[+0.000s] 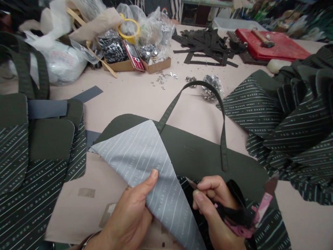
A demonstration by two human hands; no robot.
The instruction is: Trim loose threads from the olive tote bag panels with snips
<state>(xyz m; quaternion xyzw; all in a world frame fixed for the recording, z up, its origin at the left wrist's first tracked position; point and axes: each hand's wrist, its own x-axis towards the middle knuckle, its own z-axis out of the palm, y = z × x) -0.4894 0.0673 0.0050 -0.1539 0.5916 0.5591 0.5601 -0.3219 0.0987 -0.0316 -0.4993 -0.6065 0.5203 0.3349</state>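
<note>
A dark green bag panel (197,152) with a looped handle strap (222,118) lies on the table in front of me. Its near left corner is folded back, showing a grey striped lining (145,163). My left hand (130,215) pinches that folded lining between thumb and fingers. My right hand (213,211) grips a pair of pink-handled scissors (244,215) wrapped in black thread, with the blade tip (191,183) pointing at the panel beside the fold.
A stack of finished striped bag panels (33,156) lies at the left, a fanned heap of striped pieces (293,125) at the right. Farther back are boxes of metal fittings (145,55), a red phone (134,55), black strips (205,43), loose rivets (166,78) and a red tray with a hammer (273,43).
</note>
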